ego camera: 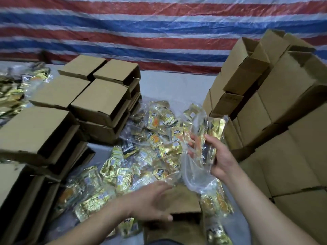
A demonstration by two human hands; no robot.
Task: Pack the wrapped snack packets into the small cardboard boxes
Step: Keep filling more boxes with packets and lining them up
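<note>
Snack packets (155, 137) are lying heaped left of the grip, their label print too blurred to read. Left hand (150, 202) is hovering with fingers straight over an open small box (184, 200), partly hiding it. Right hand (219, 156) is gripping a clear bag (194, 172) of gold packets; stacked boxes (283, 121) beyond it are running out of frame.

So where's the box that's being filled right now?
In the head view it sits low at centre: an open cardboard box just beyond the left hand, with the heap of gold snack packets behind it.
</note>
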